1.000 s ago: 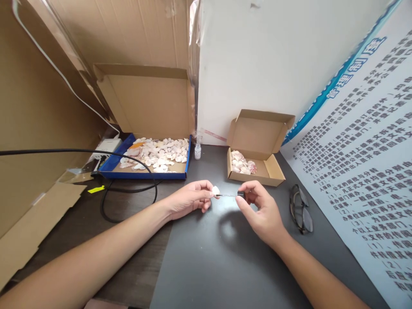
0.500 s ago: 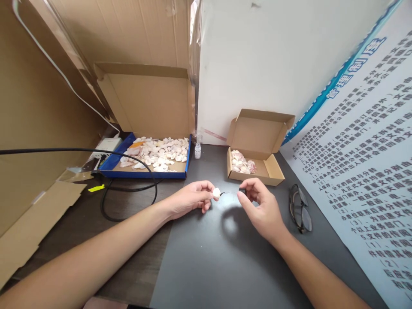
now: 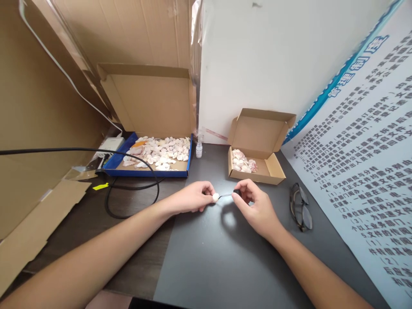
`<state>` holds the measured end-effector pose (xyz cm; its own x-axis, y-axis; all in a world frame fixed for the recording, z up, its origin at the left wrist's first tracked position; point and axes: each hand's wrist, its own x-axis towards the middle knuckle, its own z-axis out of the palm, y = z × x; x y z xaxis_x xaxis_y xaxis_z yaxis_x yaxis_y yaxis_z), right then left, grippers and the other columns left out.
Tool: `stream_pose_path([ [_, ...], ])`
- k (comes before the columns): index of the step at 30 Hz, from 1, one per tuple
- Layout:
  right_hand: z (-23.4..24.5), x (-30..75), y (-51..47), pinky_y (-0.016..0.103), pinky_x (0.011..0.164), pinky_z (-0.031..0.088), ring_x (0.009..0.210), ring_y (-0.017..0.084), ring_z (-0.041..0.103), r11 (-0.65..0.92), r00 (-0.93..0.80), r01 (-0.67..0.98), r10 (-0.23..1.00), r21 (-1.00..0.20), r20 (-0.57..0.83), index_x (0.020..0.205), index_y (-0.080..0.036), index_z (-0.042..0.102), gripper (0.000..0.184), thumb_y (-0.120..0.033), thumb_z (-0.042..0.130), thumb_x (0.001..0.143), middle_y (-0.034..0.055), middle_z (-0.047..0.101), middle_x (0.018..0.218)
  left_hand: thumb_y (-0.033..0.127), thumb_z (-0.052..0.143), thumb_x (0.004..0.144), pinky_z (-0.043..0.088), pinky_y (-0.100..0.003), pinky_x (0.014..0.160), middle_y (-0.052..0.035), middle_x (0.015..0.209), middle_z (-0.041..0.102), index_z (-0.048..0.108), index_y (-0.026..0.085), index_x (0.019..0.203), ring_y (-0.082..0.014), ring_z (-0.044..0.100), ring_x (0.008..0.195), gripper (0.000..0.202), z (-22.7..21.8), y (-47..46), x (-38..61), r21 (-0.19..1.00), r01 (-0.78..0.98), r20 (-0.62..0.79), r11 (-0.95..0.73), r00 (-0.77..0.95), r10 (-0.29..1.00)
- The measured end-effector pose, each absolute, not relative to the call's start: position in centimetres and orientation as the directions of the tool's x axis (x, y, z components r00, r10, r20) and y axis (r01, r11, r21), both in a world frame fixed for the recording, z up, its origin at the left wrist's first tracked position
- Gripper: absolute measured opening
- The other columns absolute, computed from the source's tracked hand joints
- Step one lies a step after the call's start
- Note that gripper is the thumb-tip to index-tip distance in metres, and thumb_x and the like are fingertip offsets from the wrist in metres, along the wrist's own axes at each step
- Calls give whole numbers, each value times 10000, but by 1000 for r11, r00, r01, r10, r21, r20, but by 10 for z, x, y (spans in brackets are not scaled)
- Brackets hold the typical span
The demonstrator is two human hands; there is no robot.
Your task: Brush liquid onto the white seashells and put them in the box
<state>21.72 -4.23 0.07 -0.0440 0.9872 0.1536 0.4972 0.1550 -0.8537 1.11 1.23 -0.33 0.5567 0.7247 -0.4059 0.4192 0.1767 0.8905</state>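
Note:
Between the thumb and fingers of my left hand is a small white seashell. My right hand is closed on the black cap of a thin applicator brush. Its pale stem points left and the dark tip meets the shell's edge; whether it touches, I cannot tell. Both hands are over the grey mat. Behind them, a small clear bottle with a white label stands upright.
Many pale shells lie in an open blue-sided box at back left. A smaller open cardboard box holds several shells at back right. Glasses rest right of my right hand. A black cable loops on the left.
The shell has turned in my left fingers and shows a narrower side. My right hand has shifted slightly left, bringing the brush's cap closer to the shell. The view has moved a little.

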Motion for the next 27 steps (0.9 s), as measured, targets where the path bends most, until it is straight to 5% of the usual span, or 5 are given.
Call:
stream_pose_path([
  [9, 4, 220, -42, 238, 582, 396, 592, 106, 468, 151, -23, 496, 987, -855, 161, 896, -190, 532, 187, -365, 570, 843, -33, 498, 668, 318, 618, 736, 345, -211, 441, 2, 716, 606, 574, 172, 821, -94, 506, 486, 175, 26, 24, 13, 695, 716, -489, -64, 537, 688],
  [17, 6, 220, -43, 235, 562, 409, 558, 95, 493, 123, -2, 455, 990, -882, 138, 900, -196, 505, 196, -370, 583, 852, -37, 509, 694, 298, 595, 750, 350, -215, 434, 20, 770, 616, 534, 184, 963, -82, 486, 450, 249, 35, 22, 1, 682, 730, -530, 41, 455, 715],
  [22, 1, 220, -43, 240, 555, 450, 551, 90, 554, 78, 73, 302, 992, -950, 105, 915, -212, 436, 295, -435, 615, 846, -30, 521, 803, 411, 554, 841, 323, -187, 406, 12, 728, 618, 588, 158, 905, -46, 414, 418, 263, 46, -13, 3, 836, 539, -445, 109, 546, 710],
  [25, 1, 213, -48, 247, 576, 485, 588, 112, 596, 125, 42, 248, 989, -961, 140, 913, -215, 419, 320, -453, 625, 855, -32, 520, 775, 460, 612, 830, 224, -168, 366, 33, 702, 558, 607, 159, 950, -27, 353, 411, 324, 40, -31, 17, 909, 277, -417, 311, 624, 661],
  [27, 3, 207, -54, 248, 592, 484, 600, 121, 608, 196, 36, 353, 974, -915, 223, 905, -211, 432, 300, -422, 641, 860, -32, 541, 729, 488, 667, 805, 185, -154, 365, 59, 703, 482, 568, 172, 933, -11, 292, 425, 355, 32, -37, 25, 876, 51, -410, 480, 601, 685],
])
